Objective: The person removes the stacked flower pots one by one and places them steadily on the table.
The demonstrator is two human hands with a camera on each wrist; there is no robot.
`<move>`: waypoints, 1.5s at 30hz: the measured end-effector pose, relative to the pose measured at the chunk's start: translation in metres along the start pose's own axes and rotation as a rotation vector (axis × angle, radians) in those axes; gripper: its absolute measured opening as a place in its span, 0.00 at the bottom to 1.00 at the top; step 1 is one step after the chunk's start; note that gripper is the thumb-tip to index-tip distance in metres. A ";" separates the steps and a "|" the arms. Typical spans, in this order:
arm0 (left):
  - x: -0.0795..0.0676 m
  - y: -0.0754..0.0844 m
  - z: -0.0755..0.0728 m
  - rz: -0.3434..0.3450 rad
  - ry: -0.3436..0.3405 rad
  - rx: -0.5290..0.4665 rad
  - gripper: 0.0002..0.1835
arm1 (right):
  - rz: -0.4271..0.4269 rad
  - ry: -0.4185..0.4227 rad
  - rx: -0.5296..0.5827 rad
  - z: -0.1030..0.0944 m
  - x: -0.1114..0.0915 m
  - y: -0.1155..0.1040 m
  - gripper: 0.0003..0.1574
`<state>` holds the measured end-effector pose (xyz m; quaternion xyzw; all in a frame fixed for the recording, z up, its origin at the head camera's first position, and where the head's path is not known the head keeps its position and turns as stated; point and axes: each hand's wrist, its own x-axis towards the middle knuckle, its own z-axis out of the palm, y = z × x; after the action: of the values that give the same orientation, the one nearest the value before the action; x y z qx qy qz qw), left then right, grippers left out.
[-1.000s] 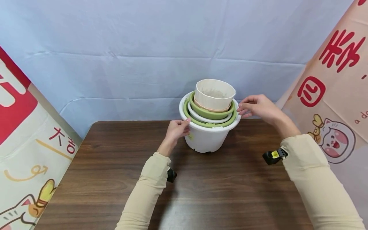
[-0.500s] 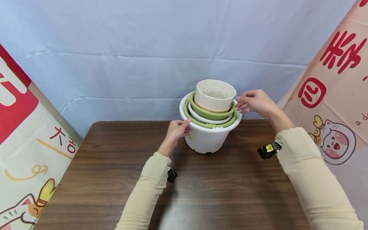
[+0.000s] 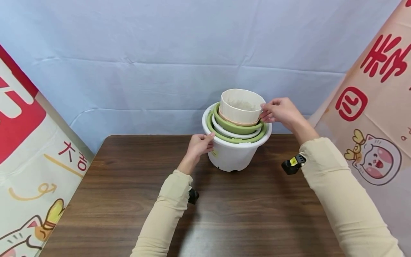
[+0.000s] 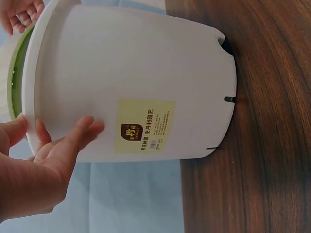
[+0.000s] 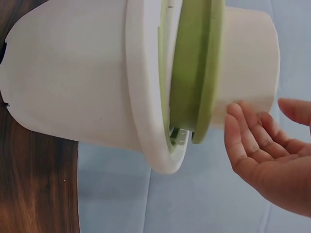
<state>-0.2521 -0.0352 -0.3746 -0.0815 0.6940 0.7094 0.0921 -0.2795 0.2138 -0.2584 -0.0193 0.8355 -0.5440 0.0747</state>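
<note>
A stack of nested flower pots stands at the far side of the table. The outermost is a large white pot (image 3: 228, 157) with a yellow label (image 4: 145, 126). Inside it sit a green pot, a white one, another green pot (image 5: 197, 68) and a cream faceted pot (image 3: 240, 113) on top. My left hand (image 3: 198, 144) pinches the large pot's rim at its near left, thumb above and fingers below. Beside the cream pot's right side is my right hand (image 3: 278, 111); its fingertips are at the outer wall and the thumb is by the rim, with a gap between.
The brown wooden table (image 3: 144, 178) carries the stack close to its back edge. A pale blue cloth (image 3: 160, 71) hangs behind. Printed cloths flank the table on the left (image 3: 25, 142) and right (image 3: 379, 125).
My right hand has moved left from beside the large pot's rim to the cream pot's right side. The left hand keeps its hold on the rim; the stack has not visibly moved.
</note>
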 end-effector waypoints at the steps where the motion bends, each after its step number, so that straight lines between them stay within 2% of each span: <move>1: 0.000 0.000 0.000 0.000 -0.001 -0.002 0.18 | 0.001 0.013 0.001 0.001 0.001 0.000 0.17; 14: -0.001 0.000 0.000 -0.009 0.002 0.002 0.19 | 0.031 0.068 0.023 0.008 0.005 0.003 0.16; 29: -0.001 0.000 0.000 -0.016 0.010 0.002 0.18 | 0.039 0.029 -0.002 0.007 0.003 0.006 0.14; 39: -0.002 0.000 0.001 -0.016 0.019 -0.002 0.19 | 0.019 0.087 -0.020 0.011 0.002 0.007 0.13; 45: -0.002 0.001 0.002 -0.018 0.022 0.003 0.19 | 0.030 0.093 -0.023 0.010 0.002 0.006 0.15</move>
<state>-0.2499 -0.0335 -0.3729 -0.0954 0.6954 0.7065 0.0908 -0.2794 0.2066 -0.2678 0.0176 0.8444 -0.5336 0.0436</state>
